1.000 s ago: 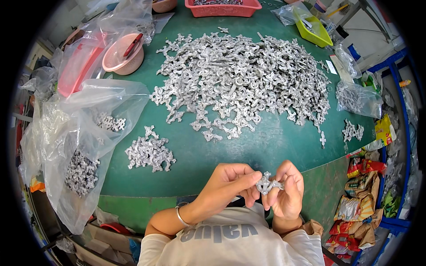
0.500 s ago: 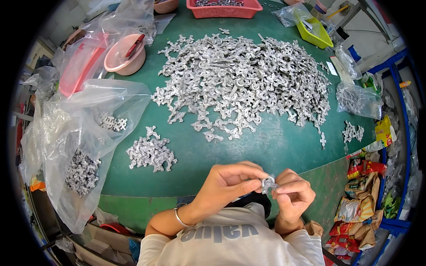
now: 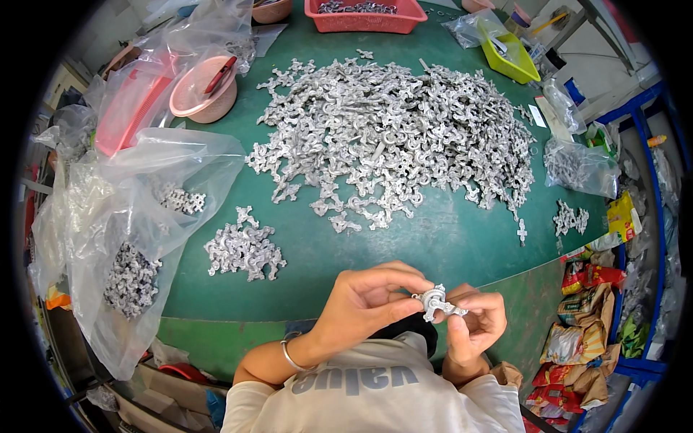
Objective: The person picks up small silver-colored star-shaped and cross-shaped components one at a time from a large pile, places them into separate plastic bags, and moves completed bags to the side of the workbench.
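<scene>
Just above the table's near edge, a small silver metal casting (image 3: 434, 302) with a curved body and short arms is held between my two hands. My left hand (image 3: 372, 299) pinches its left end between thumb and fingertips. At its lower right end, my right hand (image 3: 476, 321) grips an arm of it with thumb and forefinger. A large heap of similar castings (image 3: 397, 130) covers the middle of the green table (image 3: 346, 260). Closer to my left hand lies a smaller pile of castings (image 3: 245, 245).
A clear plastic bag (image 3: 137, 187) with castings inside drapes over the left edge. Behind it stands a pink bowl (image 3: 204, 97) with a red-handled tool. A red tray (image 3: 364, 18) and a yellow-green basket (image 3: 509, 54) stand at the back. Blue shelving (image 3: 646, 137) borders the right side.
The casting has turned between my fingers, so its curved face and lower arms show more. My right hand has shifted slightly down and left.
</scene>
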Demonstrator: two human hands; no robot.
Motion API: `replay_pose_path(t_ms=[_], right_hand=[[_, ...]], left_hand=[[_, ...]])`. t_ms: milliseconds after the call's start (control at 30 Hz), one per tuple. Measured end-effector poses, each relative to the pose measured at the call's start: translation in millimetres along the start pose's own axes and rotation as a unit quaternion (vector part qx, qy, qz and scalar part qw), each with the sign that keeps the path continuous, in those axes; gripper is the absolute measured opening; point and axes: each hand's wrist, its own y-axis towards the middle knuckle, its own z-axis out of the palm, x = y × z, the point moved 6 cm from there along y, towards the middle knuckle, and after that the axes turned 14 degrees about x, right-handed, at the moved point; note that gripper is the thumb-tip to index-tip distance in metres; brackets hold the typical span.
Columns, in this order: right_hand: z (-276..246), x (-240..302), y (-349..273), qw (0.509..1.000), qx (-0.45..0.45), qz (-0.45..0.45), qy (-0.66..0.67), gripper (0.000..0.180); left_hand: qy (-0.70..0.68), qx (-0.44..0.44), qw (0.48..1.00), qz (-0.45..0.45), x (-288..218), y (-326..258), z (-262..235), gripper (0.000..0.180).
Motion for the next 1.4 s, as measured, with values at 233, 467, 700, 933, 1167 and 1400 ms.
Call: replay_pose_path(t_ms=[233, 467, 700, 933, 1167, 1400], right_hand=[[1, 0, 0, 1.0, 0.007, -0.02, -0.013, 0.019], [2, -2, -2, 1.0, 0.002, -0.01, -0.007, 0.019], [7, -21, -1, 0.987, -0.008, 0.153, 0.049, 0.022], [4, -77, -1, 0.878, 0.023, 0.235, 0.416, 0.019], [-13, -128, 25, 0.903, 0.0, 0.297, 0.311, 0.024], [0, -129, 68, 0.861, 0.039, 0.127, -0.492, 0.021]], left_hand=[[0.008, 0.017, 1.0, 0.016, -1, 0, 0, 0.023], [-0.001, 0.017, 1.0, 0.017, -1, 1, 0, 0.023], [0.053, -0.004, 0.999, 0.007, 3, -2, -6, 0.022], [0.299, -0.164, 0.94, -0.002, -4, -20, -22, 0.028], [0.267, -0.166, 0.948, -0.043, 12, -38, -53, 0.023], [0.274, -0.142, 0.948, -0.076, 19, -35, -49, 0.022]])
